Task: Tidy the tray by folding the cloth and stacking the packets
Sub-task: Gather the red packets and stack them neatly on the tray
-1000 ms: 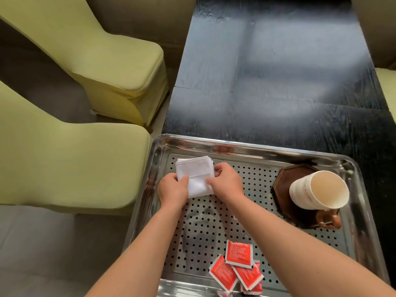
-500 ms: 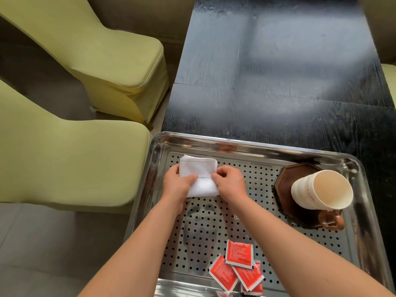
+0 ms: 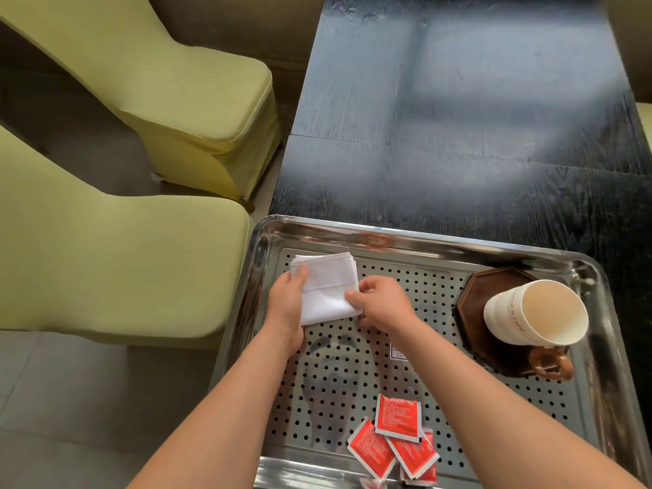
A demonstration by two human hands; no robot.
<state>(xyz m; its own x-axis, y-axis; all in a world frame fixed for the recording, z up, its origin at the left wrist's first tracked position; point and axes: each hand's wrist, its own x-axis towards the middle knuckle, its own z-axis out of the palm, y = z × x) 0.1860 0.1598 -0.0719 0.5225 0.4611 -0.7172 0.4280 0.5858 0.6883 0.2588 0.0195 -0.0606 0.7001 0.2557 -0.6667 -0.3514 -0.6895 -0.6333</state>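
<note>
A white cloth (image 3: 326, 287), folded into a small rectangle, lies flat in the far left corner of the perforated steel tray (image 3: 416, 241). My left hand (image 3: 287, 307) rests on the cloth's left edge with the thumb on top. My right hand (image 3: 382, 305) touches its right lower edge with the fingertips, fingers curled. Several red packets (image 3: 397, 437) lie loosely overlapped at the tray's near edge, fanned out rather than squared.
A white paper cup (image 3: 532, 314) stands on a dark brown octagonal coaster (image 3: 483, 294) at the tray's right side, a small brown object (image 3: 550, 363) beside it. The tray sits on a black wooden table (image 3: 458, 118). Two yellow-green covered chairs (image 3: 106, 259) stand to the left.
The cloth has gone from held between both hands to lying flat on the tray. My hands have slid apart to its left and right edges.
</note>
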